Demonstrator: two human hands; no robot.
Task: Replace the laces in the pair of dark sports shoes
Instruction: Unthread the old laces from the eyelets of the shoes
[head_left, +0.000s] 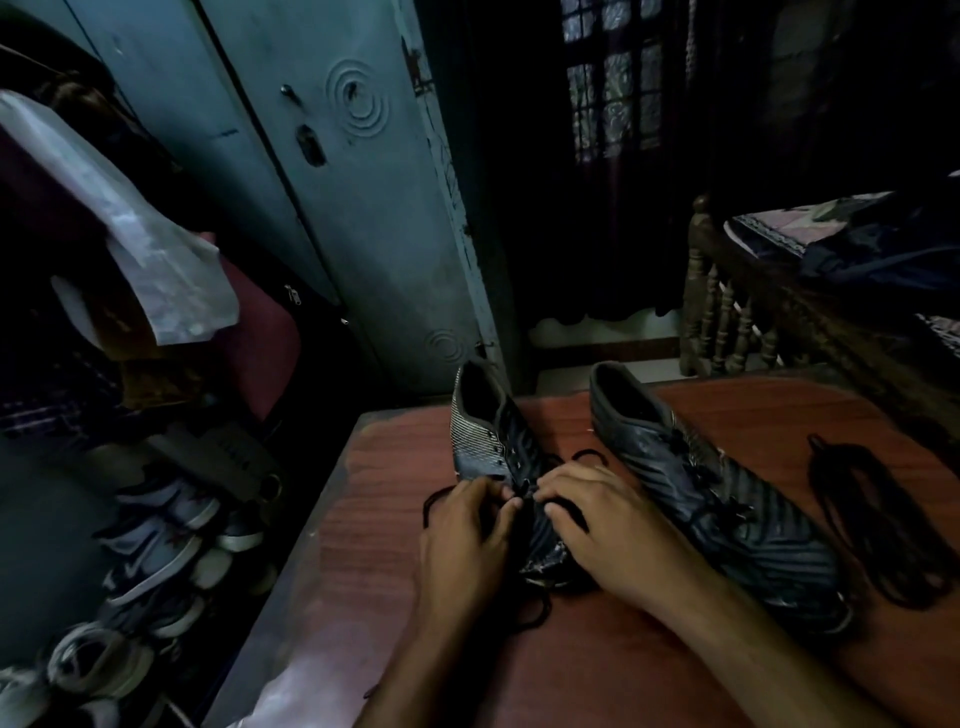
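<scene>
Both hands met over the front of the left shoe (498, 452) on the bench (389, 545): the left hand (462, 525) had its fingers curled, pinching the black lace (441, 499) at the eyelets, while the right hand (608, 525), palm down with fingers bent, pressed on the shoe's tongue and held lace under its fingertips. Both forearms reached forward from the near edge of the bench, angled inward toward each other. Just beyond the right hand lay the second shoe (727, 499), and farther to that hand's outer side a loose black lace (862, 519) was bundled on the bench.
</scene>
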